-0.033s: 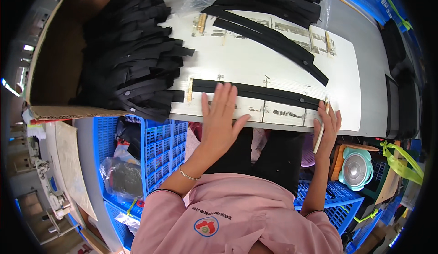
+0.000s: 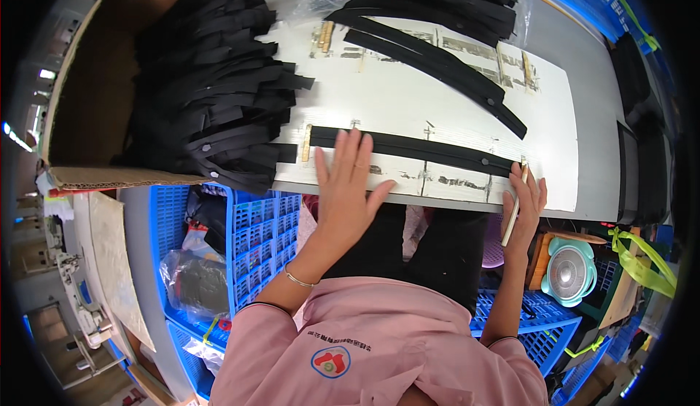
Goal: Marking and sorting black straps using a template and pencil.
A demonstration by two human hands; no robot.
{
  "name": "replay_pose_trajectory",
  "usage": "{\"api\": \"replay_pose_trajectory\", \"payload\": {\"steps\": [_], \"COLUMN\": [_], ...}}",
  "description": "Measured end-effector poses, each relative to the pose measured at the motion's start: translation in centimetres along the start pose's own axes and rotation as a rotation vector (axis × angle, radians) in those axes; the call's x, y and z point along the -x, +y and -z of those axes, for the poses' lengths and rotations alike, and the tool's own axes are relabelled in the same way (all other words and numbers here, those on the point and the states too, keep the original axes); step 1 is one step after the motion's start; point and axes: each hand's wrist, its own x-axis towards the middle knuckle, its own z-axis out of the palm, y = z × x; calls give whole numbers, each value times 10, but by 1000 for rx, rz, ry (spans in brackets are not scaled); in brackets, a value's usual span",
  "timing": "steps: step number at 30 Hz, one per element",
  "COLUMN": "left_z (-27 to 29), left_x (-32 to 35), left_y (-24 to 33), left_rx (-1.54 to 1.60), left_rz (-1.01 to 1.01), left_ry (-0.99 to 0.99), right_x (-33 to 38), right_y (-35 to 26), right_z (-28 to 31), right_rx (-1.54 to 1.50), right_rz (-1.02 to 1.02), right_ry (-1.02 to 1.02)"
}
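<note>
Both hands on table | left hand (image 2: 346,187) flat on black strap (image 2: 415,149) | right hand (image 2: 523,205) at its end

Black straps (image 2: 219,92) lie heaped in a brown cardboard box (image 2: 87,100), and one black strap (image 2: 430,151) crosses a white board (image 2: 408,92) streaked with grey and tan marks. The left hand (image 2: 346,187) and right hand (image 2: 521,205) emerge from pink sleeves (image 2: 379,348). Below sit blue plastic crates (image 2: 255,231), a mint-green fan (image 2: 572,271) and a yellow-green ribbon (image 2: 642,260).
</note>
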Motion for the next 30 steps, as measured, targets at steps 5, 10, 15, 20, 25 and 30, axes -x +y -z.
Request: {"api": "replay_pose_trajectory", "payload": {"steps": [5, 10, 15, 20, 25, 30], "left_z": [18, 24, 23, 20, 18, 21], "left_x": [11, 18, 20, 18, 17, 18], "left_y": [-27, -32, -37, -38, -41, -42], "left_rx": [-105, -79, 32, 24, -3, -7], "left_rz": [53, 51, 54, 43, 41, 40], "left_ry": [-5, -14, 23, 21, 19, -3], "right_x": [-1, 3, 1, -21, -54, -82], "right_y": [-1, 3, -3, -60, -137, -185], "right_z": [-4, -4, -3, 2, -21, -59], "right_rx": [-21, -14, 24, -122, -691, -993], "right_rz": [22, 18, -6, -70, -204, -338], "right_ry": [27, 43, 39, 57, -111, -344]}}
